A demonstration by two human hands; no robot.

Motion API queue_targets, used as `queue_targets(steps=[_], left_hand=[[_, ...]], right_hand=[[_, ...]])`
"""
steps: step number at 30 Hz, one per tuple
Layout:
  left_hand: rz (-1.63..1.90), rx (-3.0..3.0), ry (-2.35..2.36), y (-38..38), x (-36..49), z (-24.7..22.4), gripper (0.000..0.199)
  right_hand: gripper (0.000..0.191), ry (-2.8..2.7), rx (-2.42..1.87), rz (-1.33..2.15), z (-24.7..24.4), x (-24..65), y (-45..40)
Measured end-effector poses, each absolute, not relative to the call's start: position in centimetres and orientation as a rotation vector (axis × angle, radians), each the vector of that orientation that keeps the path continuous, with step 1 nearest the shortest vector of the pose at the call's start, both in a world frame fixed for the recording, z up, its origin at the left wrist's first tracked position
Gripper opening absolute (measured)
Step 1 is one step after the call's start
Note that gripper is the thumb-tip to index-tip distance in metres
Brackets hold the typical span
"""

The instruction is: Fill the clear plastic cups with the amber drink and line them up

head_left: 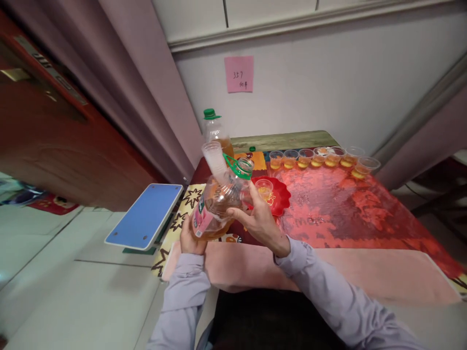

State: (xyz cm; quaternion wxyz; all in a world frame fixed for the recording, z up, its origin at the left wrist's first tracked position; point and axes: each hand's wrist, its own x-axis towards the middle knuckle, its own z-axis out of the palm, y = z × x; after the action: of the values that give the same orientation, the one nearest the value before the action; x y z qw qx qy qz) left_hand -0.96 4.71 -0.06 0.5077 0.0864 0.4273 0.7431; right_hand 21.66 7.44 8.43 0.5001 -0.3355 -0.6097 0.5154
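A large clear bottle (pixel 219 204) with a pink label and amber liquid leans to the right, its mouth uncapped inside a green ring handle. My left hand (pixel 191 238) supports it from below at the left, fingers partly hidden. Against its neck and upper right side rests my right hand (pixel 260 221), thumb and fingers around the bottle. Just right of the bottle a clear cup (pixel 264 186) with some yellow liquid stands on a red scalloped plate (pixel 283 197). Behind the bottle is a tilted stack of clear cups (pixel 214 158).
Several cups (pixel 305 159) with yellow liquid line the table's back right. A second, green-capped bottle (pixel 212 127) stands at the back left, with a loose green cap (pixel 252 148) nearby. A blue-topped stool (pixel 146 216) is left of the red-covered table (pixel 328 214).
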Motion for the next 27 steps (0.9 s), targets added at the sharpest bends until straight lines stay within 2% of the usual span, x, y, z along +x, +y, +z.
queue_targets(steps=[3, 7, 11, 14, 17, 20, 24, 27], left_hand=[[1.824, 0.315, 0.937, 4.2, -1.6, -0.9, 0.046], [1.793, 0.334, 0.905, 3.9, -2.1, -1.8, 0.037], [1.767, 0.338, 0.862, 4.0, -2.6, -2.2, 0.034], [1.767, 0.344, 0.852, 4.0, -3.1, -2.4, 0.031], [1.775, 0.345, 0.833, 4.0, -3.4, -2.5, 0.027], [1.760, 0.353, 0.798, 4.0, -3.4, -2.5, 0.035], [1.757, 0.366, 0.763, 3.9, -3.4, -2.5, 0.040], [1.778, 0.384, 0.742, 3.9, -3.5, -2.8, 0.028]], right_hand=[[0.109, -1.561, -0.894, 1.068, 7.9, 20.9, 7.4], [0.114, -1.667, -0.923, 0.905, 7.9, 19.5, 7.0], [0.109, -1.744, -0.833, 0.912, 8.0, 19.6, 6.9], [0.100, -1.735, -0.864, 0.925, 7.5, 22.0, 7.8], [0.081, -1.714, -1.008, 0.753, 6.6, 26.2, 10.4], [0.070, -1.785, -1.155, 0.578, 5.9, 30.2, 14.1], [0.076, -2.043, -1.331, 0.475, 4.8, 32.3, 18.2], [0.083, -2.178, -1.453, 0.454, 4.0, 31.6, 19.2]])
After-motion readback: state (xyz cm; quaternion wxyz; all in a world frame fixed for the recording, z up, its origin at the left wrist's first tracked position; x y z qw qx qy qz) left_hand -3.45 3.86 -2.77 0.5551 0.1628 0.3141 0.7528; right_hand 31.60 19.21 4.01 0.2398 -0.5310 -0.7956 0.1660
